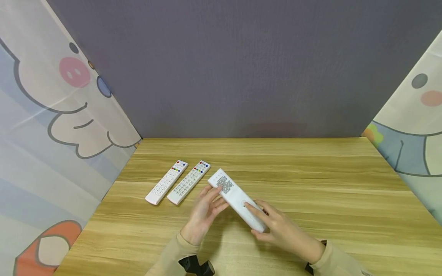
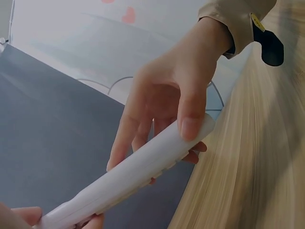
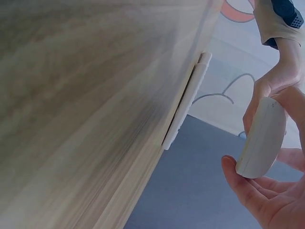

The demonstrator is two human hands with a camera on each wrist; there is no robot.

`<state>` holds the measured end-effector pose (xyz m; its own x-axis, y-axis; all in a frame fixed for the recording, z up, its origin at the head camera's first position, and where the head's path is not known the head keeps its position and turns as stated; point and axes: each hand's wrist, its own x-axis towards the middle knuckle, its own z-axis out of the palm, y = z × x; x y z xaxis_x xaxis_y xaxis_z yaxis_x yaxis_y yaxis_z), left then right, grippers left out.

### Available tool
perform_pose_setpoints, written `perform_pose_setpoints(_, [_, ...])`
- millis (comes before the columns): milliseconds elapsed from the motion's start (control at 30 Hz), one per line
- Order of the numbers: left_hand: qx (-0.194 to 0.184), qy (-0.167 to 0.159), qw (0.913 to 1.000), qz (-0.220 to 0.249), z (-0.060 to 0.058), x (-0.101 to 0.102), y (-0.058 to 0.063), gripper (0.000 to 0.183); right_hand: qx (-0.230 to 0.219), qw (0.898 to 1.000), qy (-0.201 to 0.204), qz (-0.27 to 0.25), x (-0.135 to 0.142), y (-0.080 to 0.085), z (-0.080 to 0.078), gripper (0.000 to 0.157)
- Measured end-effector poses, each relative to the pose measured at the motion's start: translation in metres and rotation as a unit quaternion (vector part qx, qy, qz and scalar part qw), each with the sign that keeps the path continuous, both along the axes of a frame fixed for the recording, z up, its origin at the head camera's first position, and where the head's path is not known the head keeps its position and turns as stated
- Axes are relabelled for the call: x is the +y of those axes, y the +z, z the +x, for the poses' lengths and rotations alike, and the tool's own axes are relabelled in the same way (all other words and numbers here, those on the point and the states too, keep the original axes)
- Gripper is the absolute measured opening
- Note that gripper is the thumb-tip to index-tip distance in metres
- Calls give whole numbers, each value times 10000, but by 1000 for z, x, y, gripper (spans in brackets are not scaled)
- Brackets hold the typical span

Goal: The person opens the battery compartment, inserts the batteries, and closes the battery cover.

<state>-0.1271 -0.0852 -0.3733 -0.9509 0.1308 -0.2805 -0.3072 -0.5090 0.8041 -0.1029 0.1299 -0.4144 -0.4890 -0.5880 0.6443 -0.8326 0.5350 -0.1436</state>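
A white remote control (image 1: 238,201) is held at a slant above the table, its back with a grey printed label facing up. My left hand (image 1: 203,212) pinches the labelled end, some fingers beneath it. At the other end my right hand (image 1: 281,226) grips the remote between thumb and fingers, one fingertip on the back near a small round mark. In the left wrist view the right thumb (image 2: 190,125) presses on the side of the remote. The right wrist view shows the rounded end of the remote (image 3: 263,140) between the right hand's fingers.
Two more white remotes, a left one (image 1: 167,182) and a right one (image 1: 189,182), lie side by side on the wooden table (image 1: 310,168), buttons up. A grey panel (image 1: 241,69) stands behind, with cartoon-printed sheets (image 1: 41,153) at both sides.
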Motion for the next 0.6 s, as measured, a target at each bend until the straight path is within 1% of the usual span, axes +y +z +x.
perform_pose_setpoints(133, [105, -31, 9999, -107, 0, 0, 1, 38, -242, 9997, 45, -70, 1, 1, 1, 60])
perform_pose_setpoints(267, [199, -77, 9996, -157, 1, 0, 2, 36, -523, 9984, 42, -193, 1, 2, 3, 61])
perform_pose_setpoints(367, [286, -108, 9993, -193, 2, 0, 3, 37, -646, 9975, 66, -289, 1, 3, 4, 62])
perform_pose_setpoints(600, [728, -236, 9967, -267, 3, 1, 4, 42, -926, 9936, 213, -610, 1, 5, 6, 64])
